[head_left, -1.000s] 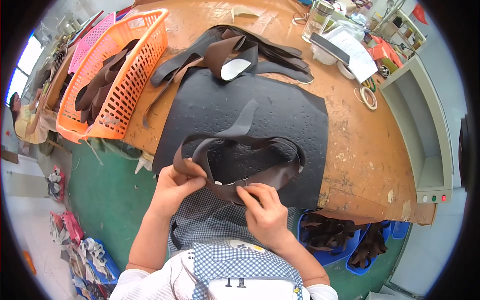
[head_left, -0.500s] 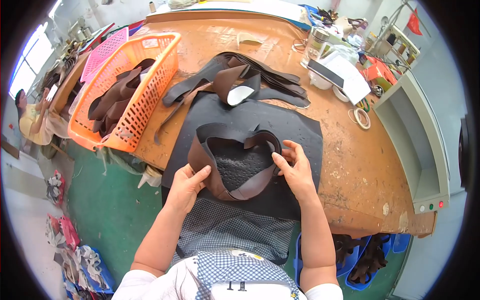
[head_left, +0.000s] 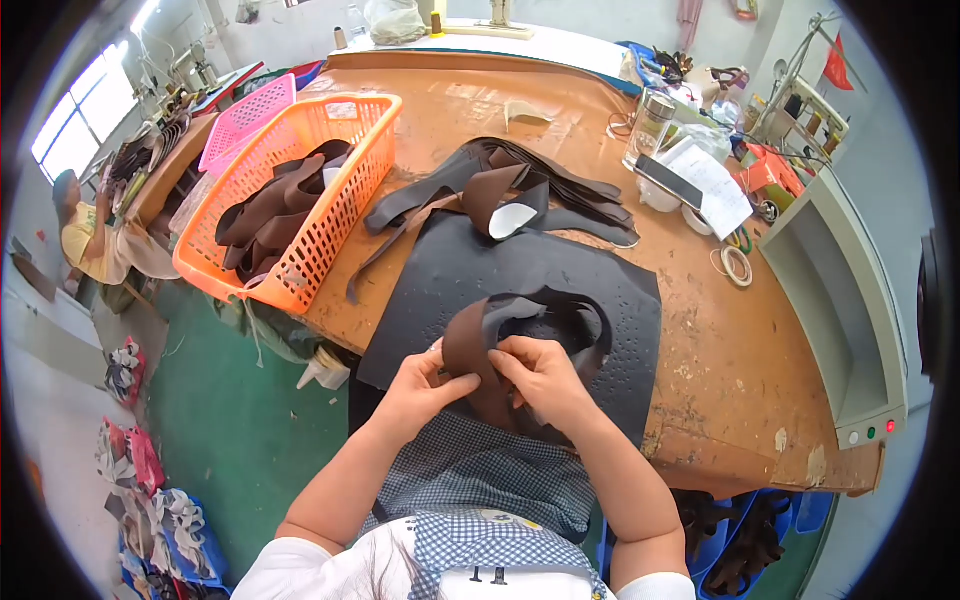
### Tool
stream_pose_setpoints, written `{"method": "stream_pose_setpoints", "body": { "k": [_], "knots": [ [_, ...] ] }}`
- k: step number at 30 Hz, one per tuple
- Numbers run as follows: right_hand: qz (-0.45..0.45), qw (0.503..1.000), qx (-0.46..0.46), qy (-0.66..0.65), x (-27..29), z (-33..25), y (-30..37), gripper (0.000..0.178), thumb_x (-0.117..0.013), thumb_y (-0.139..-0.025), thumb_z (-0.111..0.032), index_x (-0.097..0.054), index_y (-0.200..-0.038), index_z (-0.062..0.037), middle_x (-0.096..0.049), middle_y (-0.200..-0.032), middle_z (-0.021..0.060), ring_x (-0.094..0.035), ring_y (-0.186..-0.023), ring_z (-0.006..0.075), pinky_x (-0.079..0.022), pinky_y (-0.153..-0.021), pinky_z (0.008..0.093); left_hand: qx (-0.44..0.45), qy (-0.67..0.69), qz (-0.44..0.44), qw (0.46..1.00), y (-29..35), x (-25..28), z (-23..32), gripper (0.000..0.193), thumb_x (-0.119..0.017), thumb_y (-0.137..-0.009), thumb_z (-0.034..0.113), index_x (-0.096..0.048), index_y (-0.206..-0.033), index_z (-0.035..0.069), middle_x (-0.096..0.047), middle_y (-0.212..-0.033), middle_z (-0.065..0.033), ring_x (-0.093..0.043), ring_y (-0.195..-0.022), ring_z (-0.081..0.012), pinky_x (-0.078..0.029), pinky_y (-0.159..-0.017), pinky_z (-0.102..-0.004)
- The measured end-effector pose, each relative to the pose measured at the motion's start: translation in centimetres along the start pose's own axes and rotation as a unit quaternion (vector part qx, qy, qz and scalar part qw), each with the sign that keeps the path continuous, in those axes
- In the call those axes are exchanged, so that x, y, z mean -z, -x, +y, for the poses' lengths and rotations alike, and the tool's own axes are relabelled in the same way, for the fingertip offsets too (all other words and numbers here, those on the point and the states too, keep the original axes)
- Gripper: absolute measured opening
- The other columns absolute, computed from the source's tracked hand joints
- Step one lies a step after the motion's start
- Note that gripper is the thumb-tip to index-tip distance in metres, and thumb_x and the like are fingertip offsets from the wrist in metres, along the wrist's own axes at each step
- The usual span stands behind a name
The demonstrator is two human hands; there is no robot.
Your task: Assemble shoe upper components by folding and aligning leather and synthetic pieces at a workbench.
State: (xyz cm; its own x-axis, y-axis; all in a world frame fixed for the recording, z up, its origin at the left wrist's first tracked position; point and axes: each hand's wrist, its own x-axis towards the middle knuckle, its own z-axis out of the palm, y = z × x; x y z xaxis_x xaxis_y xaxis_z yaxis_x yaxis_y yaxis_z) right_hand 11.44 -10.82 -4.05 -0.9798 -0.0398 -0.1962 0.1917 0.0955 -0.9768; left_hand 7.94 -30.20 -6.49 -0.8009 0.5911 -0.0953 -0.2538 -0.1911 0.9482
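Observation:
A dark brown leather-like strip [head_left: 464,345], bent into a loop with a grey inner face, stands over a black pitted mat [head_left: 625,330] at the table's near edge. My left hand [head_left: 425,392] pinches the near left part of the loop between thumb and fingers. Close beside it, my right hand [head_left: 545,378] has its fingertips closed on the same strip from the inner side. The far side of the loop curves away to the right, unheld. Beyond the mat lies a pile of similar dark strips [head_left: 560,183], some showing a brown face.
An orange basket [head_left: 340,240] of brown strips stands on the left, a pink basket [head_left: 240,120] behind it. A phone [head_left: 670,184], glass jar [head_left: 652,125] and tape rolls [head_left: 737,268] lie at the right near a grey metal frame [head_left: 850,320]. A person sits far left.
My right hand has left the loop's right side and come over to the left, beside my left hand. The loop has turned and shifted right in the picture. The view has swung slightly.

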Motion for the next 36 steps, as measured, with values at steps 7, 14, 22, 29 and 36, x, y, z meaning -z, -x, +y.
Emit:
{"method": "stream_pose_setpoints", "body": {
  "k": [7,14,22,29,36],
  "knots": [
    [0.219,0.863,0.095,0.445,2.4,2.6,-4.4,0.017,-0.06,-0.082,-0.012,-0.065,-0.076,0.0037,-0.065,-0.071,0.0257,-0.065,-0.07,0.0432,-0.054,-0.067,0.0483,-0.146,-0.23,0.008,0.962,0.7,-0.8,1.0,0.021,-0.063,-0.09,-0.001,-0.064,-0.111,-0.001,-0.062,-0.121,-0.0079,-0.057,-0.113,-0.0133,-0.048,-0.093,-0.0294],
    [0.175,0.957,0.006,0.233,6.7,-0.1,-7.2,0.018,-0.059,-0.085,-0.011,-0.067,-0.087,0.0046,-0.068,-0.073,0.0202,-0.07,-0.066,0.0326,-0.055,-0.059,0.0416,0.004,0.001,-0.115,0.993,1.8,-3.2,1.5,0.032,-0.059,-0.097,0.011,-0.051,-0.126,0.0,-0.064,-0.113,-0.0073,-0.062,-0.105,-0.0156,-0.052,-0.091,-0.0353],
    [0.236,0.951,0.196,0.021,1.6,-0.4,4.3,0.01,-0.051,-0.093,0.0,-0.061,-0.094,0.0015,-0.068,-0.075,0.0074,-0.063,-0.067,0.0108,-0.052,-0.062,0.0253,-0.028,0.399,0.126,0.908,-1.3,0.7,-0.3,0.02,-0.051,-0.101,0.019,-0.055,-0.114,0.005,-0.063,-0.102,-0.0051,-0.063,-0.097,-0.0201,-0.055,-0.083,-0.0354],
    [0.261,0.818,0.408,0.31,-3.3,4.3,9.4,0.024,-0.058,-0.071,0.01,-0.064,-0.088,-0.0052,-0.066,-0.103,0.0094,-0.059,-0.089,0.0278,-0.05,-0.075,0.0373,0.041,0.52,0.087,0.849,-1.9,0.0,-2.1,0.019,-0.054,-0.099,0.018,-0.056,-0.112,0.004,-0.062,-0.101,-0.0066,-0.062,-0.096,-0.0198,-0.054,-0.085,-0.0328],
    [0.148,0.782,0.483,0.365,-4.6,6.9,9.8,0.015,-0.06,-0.078,0.0,-0.071,-0.086,-0.0059,-0.059,-0.12,0.0095,-0.06,-0.095,0.0232,-0.053,-0.077,0.0356,0.063,0.613,0.061,0.785,-2.3,-0.8,-2.3,0.023,-0.052,-0.1,0.017,-0.052,-0.117,0.002,-0.057,-0.105,-0.0081,-0.058,-0.095,-0.019,-0.053,-0.087,-0.0309]
  ]
}}
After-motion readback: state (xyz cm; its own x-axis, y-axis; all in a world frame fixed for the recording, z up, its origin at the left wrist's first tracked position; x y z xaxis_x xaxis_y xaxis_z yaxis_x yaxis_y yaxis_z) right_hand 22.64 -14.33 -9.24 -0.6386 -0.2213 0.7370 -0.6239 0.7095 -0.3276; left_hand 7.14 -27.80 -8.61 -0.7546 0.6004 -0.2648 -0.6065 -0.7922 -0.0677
